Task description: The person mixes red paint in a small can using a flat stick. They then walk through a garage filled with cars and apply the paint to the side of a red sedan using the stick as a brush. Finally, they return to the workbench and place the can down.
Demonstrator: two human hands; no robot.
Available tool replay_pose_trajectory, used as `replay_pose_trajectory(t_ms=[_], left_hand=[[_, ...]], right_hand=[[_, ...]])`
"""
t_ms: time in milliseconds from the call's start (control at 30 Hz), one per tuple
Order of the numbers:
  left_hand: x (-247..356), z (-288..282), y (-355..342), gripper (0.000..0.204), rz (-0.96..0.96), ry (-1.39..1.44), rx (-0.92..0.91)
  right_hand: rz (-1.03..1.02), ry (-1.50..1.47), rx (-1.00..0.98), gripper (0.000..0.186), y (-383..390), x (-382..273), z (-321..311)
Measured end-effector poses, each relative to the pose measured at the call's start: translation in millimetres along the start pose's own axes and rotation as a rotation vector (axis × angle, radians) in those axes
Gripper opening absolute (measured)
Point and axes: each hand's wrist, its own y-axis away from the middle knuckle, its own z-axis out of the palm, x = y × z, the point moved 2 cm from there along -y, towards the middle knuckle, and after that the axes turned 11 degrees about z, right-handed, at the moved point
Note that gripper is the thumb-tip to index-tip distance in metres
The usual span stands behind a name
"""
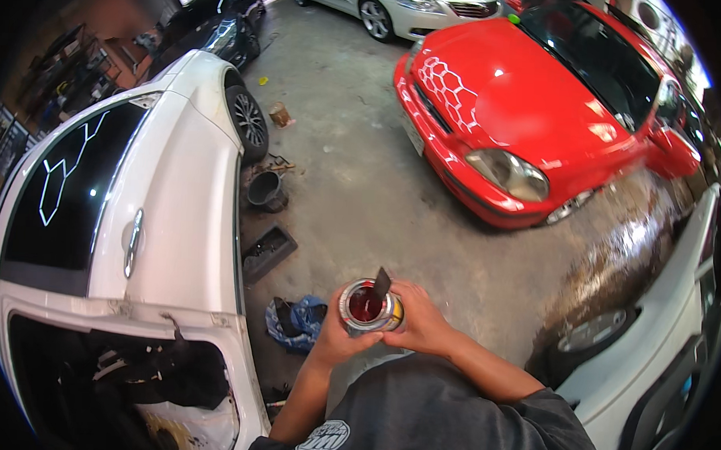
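Observation:
In front of my body I hold a round metal paint can (392,313) between both hands, its top uncovered. Dark red liquid (363,305) shows inside the rim. My left hand (336,333) wraps round the can's left side. My right hand (421,318) is closed round the right side, and the two hands come close together at the near side. A dark flat blade (383,283) sticks up at the rim by my right fingers; whether it stands in the can or is gripped too, I cannot tell.
A white car (177,185) stands close on my left, with a black bucket (268,191), a dark tray (269,251) and a blue bag (296,323) beside it. A red car (535,96) is ahead right. A pale car panel (654,318) and wheel stand right, near wet floor (625,236).

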Motion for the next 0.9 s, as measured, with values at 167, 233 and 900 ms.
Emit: replay_pose_trajectory(t_ms=[167,233,900], left_hand=[[-48.6,-76.1,-132.4,0.11,-0.083,-0.228,0.005],[-77.1,-112.2,-186.0,0.109,-0.077,-0.34,0.006],[-265.8,-536.3,-824.6,0.09,0.176,-0.626,0.028]], right_hand=[[0.225,-0.195,-0.231,0.088,-173.3,61.1,-12.0],[0.273,-0.302,-0.251,0.088,-240.2,86.0,-8.7],[0.23,-0.092,-0.268,0.087,-991.7,222.0,-58.7]])
